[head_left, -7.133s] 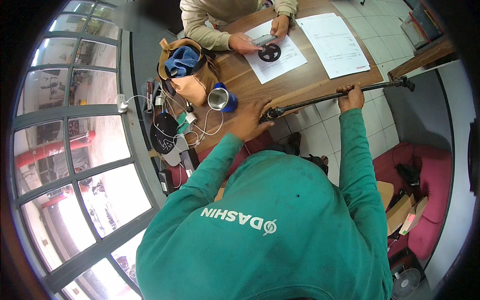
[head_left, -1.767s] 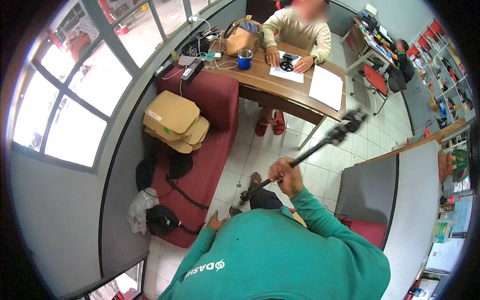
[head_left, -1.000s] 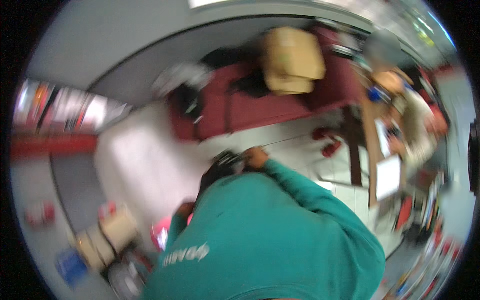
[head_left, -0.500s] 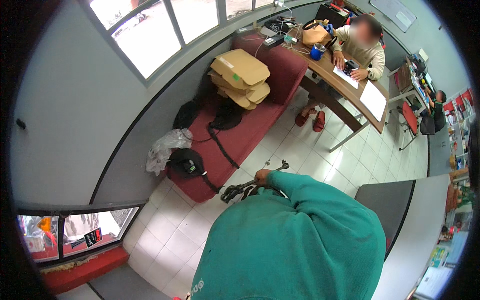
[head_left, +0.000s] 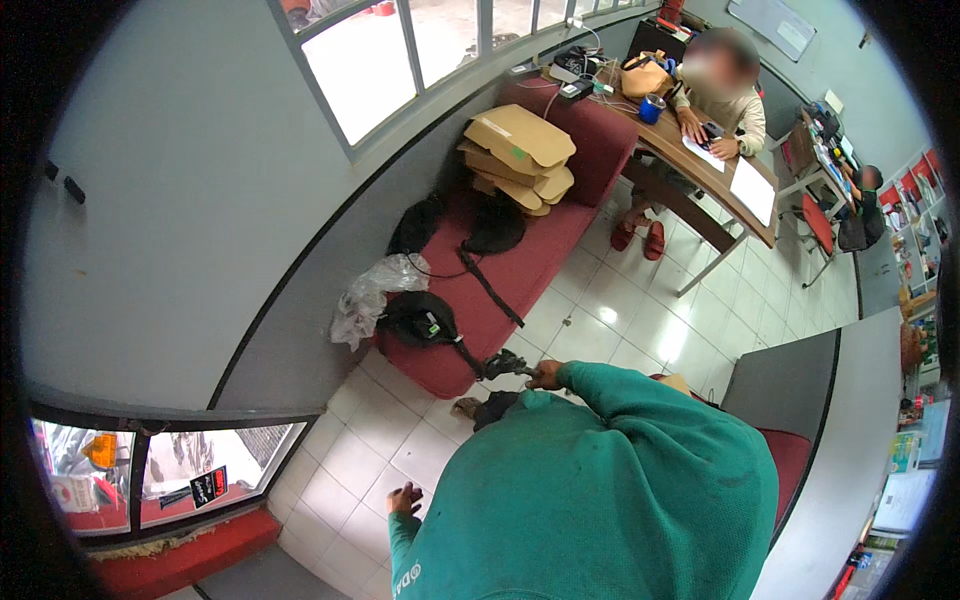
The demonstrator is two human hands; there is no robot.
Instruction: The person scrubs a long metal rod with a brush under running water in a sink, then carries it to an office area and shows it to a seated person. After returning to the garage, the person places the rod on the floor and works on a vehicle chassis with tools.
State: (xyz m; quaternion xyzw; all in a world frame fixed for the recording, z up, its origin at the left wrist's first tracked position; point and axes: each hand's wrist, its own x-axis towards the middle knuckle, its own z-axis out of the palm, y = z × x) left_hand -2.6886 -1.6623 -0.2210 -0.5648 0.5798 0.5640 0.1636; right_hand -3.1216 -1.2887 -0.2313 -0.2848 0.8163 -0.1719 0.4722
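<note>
My right hand (head_left: 548,375) is closed around a black rod-like handle (head_left: 505,364), held out in front of my green-sleeved arm above the white tiled floor (head_left: 600,320). Near the lower edge my left hand (head_left: 405,498) hangs at my side with its fingers apart and nothing in it. My green shirt fills the lower middle of the view. Just beyond the handle is the near end of a long red bench (head_left: 520,280).
The bench carries flat cardboard boxes (head_left: 520,150), black bags (head_left: 425,320) and a white plastic bag (head_left: 365,295). Another person sits writing at a wooden desk (head_left: 690,165) with papers, a blue cup (head_left: 652,108) and a tan bag. Windows line the grey wall; a grey partition (head_left: 790,385) stands at right.
The view has swung away from the desk, which was right in front and now lies far off at the top. My right hand still grips the black handle; my left hand has dropped to my side.
</note>
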